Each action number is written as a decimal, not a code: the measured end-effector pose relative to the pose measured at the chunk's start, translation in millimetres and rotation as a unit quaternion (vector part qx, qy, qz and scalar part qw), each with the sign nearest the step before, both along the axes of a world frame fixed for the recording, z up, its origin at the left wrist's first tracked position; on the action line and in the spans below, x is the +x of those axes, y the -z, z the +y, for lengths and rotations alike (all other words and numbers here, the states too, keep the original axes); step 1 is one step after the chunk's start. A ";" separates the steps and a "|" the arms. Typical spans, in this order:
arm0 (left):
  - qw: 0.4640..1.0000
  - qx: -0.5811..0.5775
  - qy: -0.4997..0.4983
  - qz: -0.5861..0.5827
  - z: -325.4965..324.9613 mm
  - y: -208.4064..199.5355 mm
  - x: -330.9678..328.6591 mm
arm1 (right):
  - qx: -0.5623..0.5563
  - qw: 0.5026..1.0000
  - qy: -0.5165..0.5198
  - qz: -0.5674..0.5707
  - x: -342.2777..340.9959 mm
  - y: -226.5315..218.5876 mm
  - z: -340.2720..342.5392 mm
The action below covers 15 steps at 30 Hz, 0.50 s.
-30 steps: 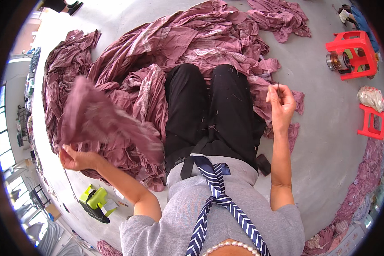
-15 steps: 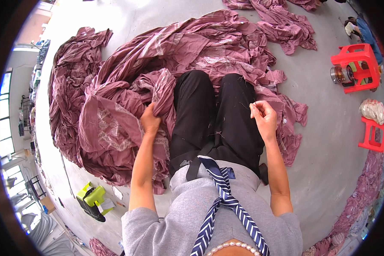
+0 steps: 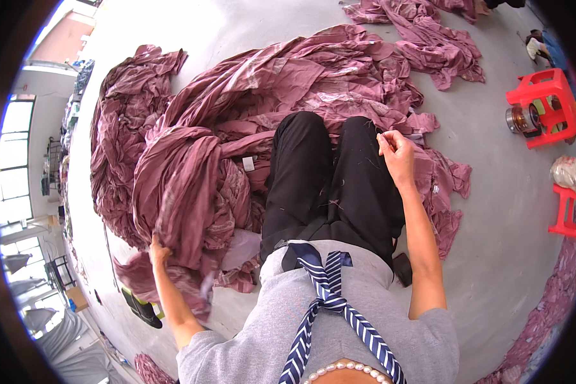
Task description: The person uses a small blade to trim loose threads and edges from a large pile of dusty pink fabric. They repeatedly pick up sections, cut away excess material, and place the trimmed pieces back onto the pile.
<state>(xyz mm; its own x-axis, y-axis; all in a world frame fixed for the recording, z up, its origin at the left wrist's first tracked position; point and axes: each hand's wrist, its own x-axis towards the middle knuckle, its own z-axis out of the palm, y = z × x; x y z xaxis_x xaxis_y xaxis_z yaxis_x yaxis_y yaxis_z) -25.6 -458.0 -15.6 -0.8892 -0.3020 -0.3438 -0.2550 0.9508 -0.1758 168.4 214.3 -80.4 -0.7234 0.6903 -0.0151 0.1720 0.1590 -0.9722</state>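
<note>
A large heap of mauve patterned cloth [image 3: 262,83] lies on the grey floor around my knees. My left hand [image 3: 160,249], closed on a gathered fold of it, is out at the heap's near left side. From that hand a loose end of cloth hangs toward my left forearm, blurred by motion. A small white label [image 3: 248,164] shows on the cloth left of my knee. My right hand [image 3: 397,153] is above my right knee, thumb and fingers pinched together; whatever is between them, if anything, is too small to make out.
A green and black object [image 3: 142,308] stands on the floor at the left, partly covered by cloth. At the right are a red stool [image 3: 544,96] with a round metal item [image 3: 522,119], and a second red stool [image 3: 564,211] bearing a plastic bag [image 3: 567,174]. More mauve cloth [image 3: 429,41] lies at the far right.
My left hand has moved left and nearer to me, dragging cloth over the green object. The label and a pale patch by my left thigh have come into view. My right hand stays pinched.
</note>
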 end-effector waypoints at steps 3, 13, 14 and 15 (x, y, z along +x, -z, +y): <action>0.952 0.164 0.028 0.255 61.5 33.3 -14.0 | -0.002 1.000 0.012 0.009 10.5 8.5 9.8; 0.778 0.307 0.396 0.378 303.9 32.0 -64.3 | -0.016 1.000 -0.007 -0.009 -4.7 13.5 2.1; 0.771 0.349 0.407 0.343 326.2 39.7 -78.5 | -0.018 1.000 -0.009 -0.016 -6.0 14.1 -2.0; 0.769 0.356 0.420 0.325 351.4 45.8 -92.2 | -0.019 1.000 -0.008 -0.020 -4.9 12.0 -3.5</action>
